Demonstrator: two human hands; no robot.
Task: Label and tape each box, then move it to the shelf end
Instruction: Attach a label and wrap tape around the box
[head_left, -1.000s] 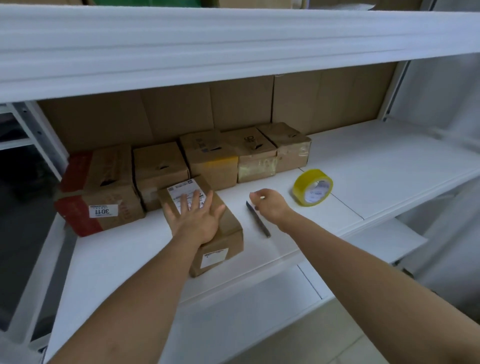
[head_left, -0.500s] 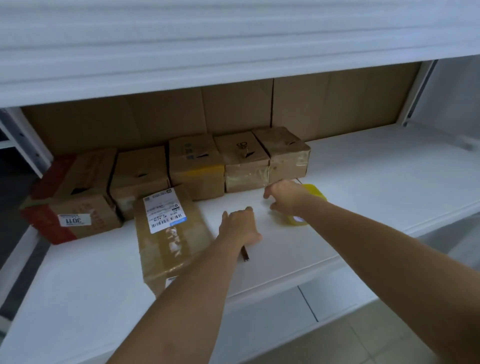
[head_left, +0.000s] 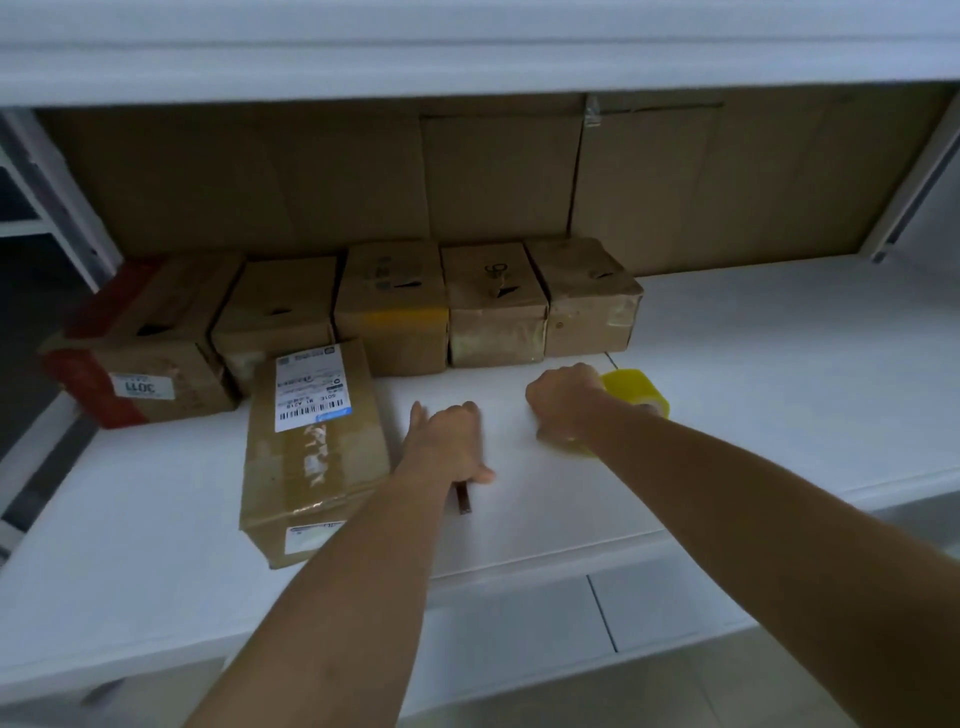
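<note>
— Left hand (head_left: 448, 441)?
— Fingers curled down over the thin dark knife (head_left: 462, 499) on the white shelf (head_left: 779, 374); a second ago it lay flat on the labelled brown cardboard box (head_left: 311, 441), now just beside it.
— Right hand (head_left: 563, 397)?
— Curled round the yellow tape roll (head_left: 636, 392) — reached since.

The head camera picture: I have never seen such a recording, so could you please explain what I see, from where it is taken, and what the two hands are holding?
There is no machine here. A person wears a camera on the head, looking forward and down at their own arms. On the white shelf a row of cardboard boxes stands at the back. In front of it lies a longer box with a white label. The left hand is curled over a thin dark tool, of which only the end shows. The right hand grips a yellow tape roll that rests on the shelf.
</note>
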